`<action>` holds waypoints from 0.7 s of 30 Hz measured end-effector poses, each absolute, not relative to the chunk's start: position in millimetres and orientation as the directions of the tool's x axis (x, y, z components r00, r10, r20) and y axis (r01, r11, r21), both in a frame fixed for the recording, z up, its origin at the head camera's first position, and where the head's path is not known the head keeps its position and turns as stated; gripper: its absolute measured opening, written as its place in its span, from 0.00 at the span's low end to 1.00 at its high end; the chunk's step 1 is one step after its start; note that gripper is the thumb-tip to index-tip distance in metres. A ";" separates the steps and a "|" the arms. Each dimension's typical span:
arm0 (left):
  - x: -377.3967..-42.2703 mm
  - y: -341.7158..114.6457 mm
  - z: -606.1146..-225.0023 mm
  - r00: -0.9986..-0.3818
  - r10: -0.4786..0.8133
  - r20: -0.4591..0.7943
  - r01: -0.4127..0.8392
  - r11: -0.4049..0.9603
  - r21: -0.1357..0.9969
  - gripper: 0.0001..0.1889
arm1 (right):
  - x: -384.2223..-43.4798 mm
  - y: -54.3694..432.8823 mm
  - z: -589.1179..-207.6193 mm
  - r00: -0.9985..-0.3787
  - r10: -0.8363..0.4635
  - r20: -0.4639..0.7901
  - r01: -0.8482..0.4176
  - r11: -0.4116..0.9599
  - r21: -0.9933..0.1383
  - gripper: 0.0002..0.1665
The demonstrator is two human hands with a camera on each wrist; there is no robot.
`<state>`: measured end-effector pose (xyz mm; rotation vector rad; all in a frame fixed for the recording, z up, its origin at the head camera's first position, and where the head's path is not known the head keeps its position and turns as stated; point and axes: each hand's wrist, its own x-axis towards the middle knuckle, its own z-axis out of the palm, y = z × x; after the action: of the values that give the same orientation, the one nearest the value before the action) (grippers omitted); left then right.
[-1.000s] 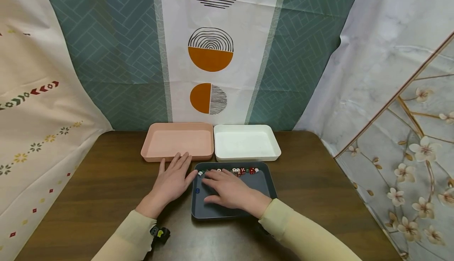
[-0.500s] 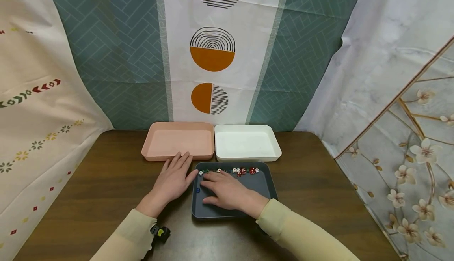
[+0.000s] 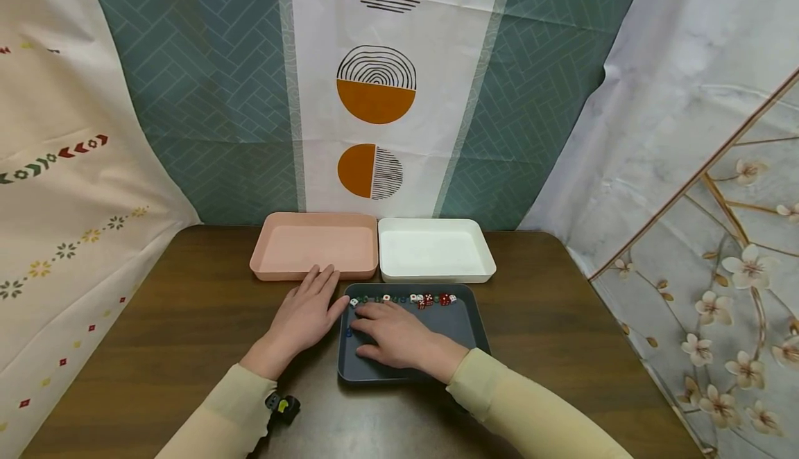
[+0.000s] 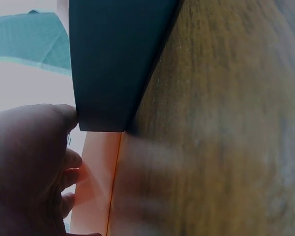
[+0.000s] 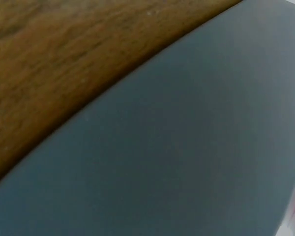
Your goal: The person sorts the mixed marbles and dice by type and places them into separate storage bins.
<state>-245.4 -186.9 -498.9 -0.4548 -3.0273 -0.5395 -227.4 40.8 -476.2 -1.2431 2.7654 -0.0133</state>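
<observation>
My left hand (image 3: pixel 299 313) lies with fingers extended, fingertips at the front wall of a pink tray (image 3: pixel 315 240). Its thumb touches the outer wall of a dark grey tray (image 4: pixel 115 59) in the left wrist view. Over that dark grey tray (image 3: pixel 452 327), my right hand (image 3: pixel 396 334) is spread, thumb apart and nothing gripped. Small dice line the tray's back wall: red dice (image 3: pixel 444 299), white dice (image 3: pixel 414 299) and darker green ones. A blue die (image 3: pixel 349 333) sits by the left wall, close to the right fingertips. The right palm hides part of the tray floor.
Beside the pink tray at the back stands a white tray (image 3: pixel 433 247). All three trays rest on a brown wooden table (image 3: pixel 537 348). Patterned cloths (image 3: pixel 237 98) hang behind and at both sides.
My right hand has shifted slightly left within the dark tray, toward the blue die. My left hand stays in place beside the tray.
</observation>
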 end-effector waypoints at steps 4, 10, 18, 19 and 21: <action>-244.4 -187.5 -497.2 -0.956 0.280 0.085 0.292 0.894 0.340 0.39 | -227.3 37.2 -474.6 -0.663 -0.743 -0.090 -0.743 0.668 -0.044 0.32; -243.4 -188.1 -496.4 -0.954 0.284 0.094 0.298 0.889 0.346 0.39 | -226.8 32.2 -473.3 -0.663 -0.745 -0.066 -0.745 0.666 -0.039 0.28; -242.8 -188.9 -496.6 -0.951 0.292 0.106 0.311 0.892 0.329 0.38 | -226.7 27.0 -476.6 -0.657 -0.754 0.004 -0.753 0.656 -0.049 0.21; -242.7 -189.0 -496.5 -0.950 0.293 0.109 0.313 0.891 0.330 0.38 | -227.0 26.2 -477.4 -0.652 -0.758 0.013 -0.757 0.651 -0.053 0.20; -242.7 -189.6 -497.0 -0.951 0.290 0.111 0.311 0.892 0.327 0.38 | -227.9 24.4 -479.2 -0.641 -0.767 0.032 -0.767 0.639 -0.051 0.18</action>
<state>-242.7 -189.6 -497.0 -0.4764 -2.9984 -0.5337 -227.9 24.4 -479.2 -1.3337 2.8511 -0.0949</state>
